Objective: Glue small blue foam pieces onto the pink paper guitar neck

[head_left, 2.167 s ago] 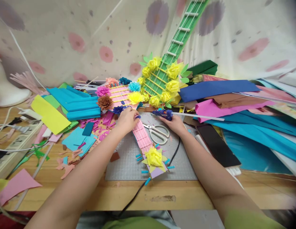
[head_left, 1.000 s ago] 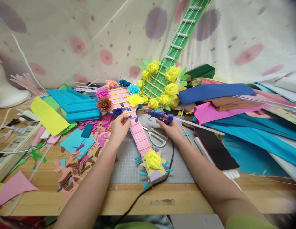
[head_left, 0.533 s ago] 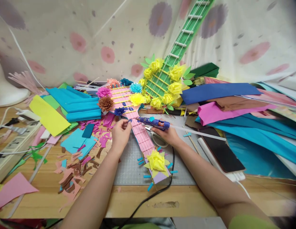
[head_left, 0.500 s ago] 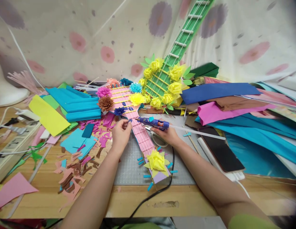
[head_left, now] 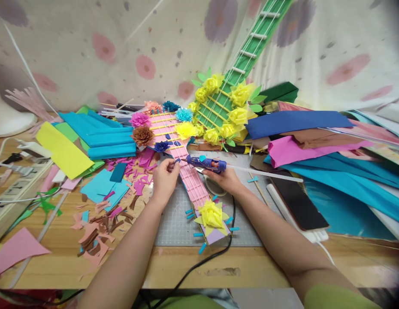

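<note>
A pink paper guitar (head_left: 189, 180) with paper flowers lies across a grey cutting mat (head_left: 176, 219). My left hand (head_left: 164, 180) pinches a small dark blue paper piece (head_left: 176, 161) just left of the guitar's neck. My right hand (head_left: 225, 179) grips a blue glue gun (head_left: 206, 163), with a white glue stick sticking out to the right. The gun's nozzle points left, close to the blue piece. A yellow paper flower (head_left: 211, 213) sits on the guitar's head near me.
A green paper guitar (head_left: 238, 77) with yellow flowers leans on the flowered cloth behind. Stacked coloured paper sheets (head_left: 302, 128) lie right, blue and yellow sheets (head_left: 99, 137) left. Paper scraps (head_left: 99, 214), scissors (head_left: 210, 186), a dark phone (head_left: 297, 201), a power strip (head_left: 16, 193).
My right hand has brought the glue gun leftward over the pink neck, its nozzle now by the blue piece. My left hand drew back from the guitar body, pinching that piece.
</note>
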The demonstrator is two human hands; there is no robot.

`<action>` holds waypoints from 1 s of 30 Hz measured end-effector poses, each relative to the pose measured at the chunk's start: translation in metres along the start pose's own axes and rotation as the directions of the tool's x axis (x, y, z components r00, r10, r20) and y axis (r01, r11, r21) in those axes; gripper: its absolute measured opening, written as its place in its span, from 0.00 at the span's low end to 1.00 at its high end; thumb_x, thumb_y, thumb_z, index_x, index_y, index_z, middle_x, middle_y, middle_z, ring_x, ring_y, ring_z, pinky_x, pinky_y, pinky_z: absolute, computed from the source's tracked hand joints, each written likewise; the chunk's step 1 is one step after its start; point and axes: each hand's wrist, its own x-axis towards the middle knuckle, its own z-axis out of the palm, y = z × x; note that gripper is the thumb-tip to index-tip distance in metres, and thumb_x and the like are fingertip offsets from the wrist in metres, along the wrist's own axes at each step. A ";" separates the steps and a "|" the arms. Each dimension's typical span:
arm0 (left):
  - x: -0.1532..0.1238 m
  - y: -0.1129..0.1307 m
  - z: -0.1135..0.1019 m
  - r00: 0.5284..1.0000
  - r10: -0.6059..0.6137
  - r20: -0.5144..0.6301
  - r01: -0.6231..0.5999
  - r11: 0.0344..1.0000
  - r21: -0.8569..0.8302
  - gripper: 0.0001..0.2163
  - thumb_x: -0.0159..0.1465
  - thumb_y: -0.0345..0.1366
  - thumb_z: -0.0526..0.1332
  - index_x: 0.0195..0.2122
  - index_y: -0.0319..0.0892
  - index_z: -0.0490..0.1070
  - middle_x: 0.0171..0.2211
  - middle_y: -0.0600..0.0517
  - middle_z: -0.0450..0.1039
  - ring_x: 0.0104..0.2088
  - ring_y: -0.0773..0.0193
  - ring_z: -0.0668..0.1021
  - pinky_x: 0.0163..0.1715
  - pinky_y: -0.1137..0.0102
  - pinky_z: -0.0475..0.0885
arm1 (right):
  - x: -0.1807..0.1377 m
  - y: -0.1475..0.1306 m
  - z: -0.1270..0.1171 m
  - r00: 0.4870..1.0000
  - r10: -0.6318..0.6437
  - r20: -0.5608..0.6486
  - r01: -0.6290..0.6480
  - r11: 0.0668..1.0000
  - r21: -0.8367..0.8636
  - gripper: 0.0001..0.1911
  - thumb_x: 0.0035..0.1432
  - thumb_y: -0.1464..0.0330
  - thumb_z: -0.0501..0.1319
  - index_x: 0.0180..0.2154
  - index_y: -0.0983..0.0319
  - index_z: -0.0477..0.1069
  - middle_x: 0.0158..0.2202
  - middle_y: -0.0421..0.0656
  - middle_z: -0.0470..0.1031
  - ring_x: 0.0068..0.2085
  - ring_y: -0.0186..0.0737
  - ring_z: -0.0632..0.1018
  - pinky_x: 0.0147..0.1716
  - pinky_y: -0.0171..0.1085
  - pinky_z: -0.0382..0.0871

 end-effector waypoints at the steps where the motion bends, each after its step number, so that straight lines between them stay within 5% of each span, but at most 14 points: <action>1: 0.000 0.000 0.000 1.000 0.004 0.000 -0.004 1.000 -0.001 0.07 0.55 0.39 0.58 0.29 0.42 0.70 0.23 0.55 0.71 0.24 0.69 0.71 0.27 0.73 0.66 | 0.000 0.000 0.000 1.000 0.000 -0.001 0.000 1.000 0.001 0.21 0.49 0.49 0.60 0.35 0.61 0.71 0.33 0.41 0.75 0.35 0.42 0.75 0.37 0.38 0.69; 30: -0.003 0.005 0.001 0.999 0.039 0.018 -0.040 0.998 0.039 0.06 0.55 0.38 0.59 0.28 0.41 0.71 0.21 0.56 0.70 0.22 0.70 0.70 0.25 0.75 0.64 | 0.002 0.008 0.002 0.997 -0.080 -0.009 0.079 0.996 -0.048 0.21 0.51 0.49 0.59 0.34 0.61 0.71 0.32 0.43 0.73 0.34 0.42 0.73 0.36 0.40 0.68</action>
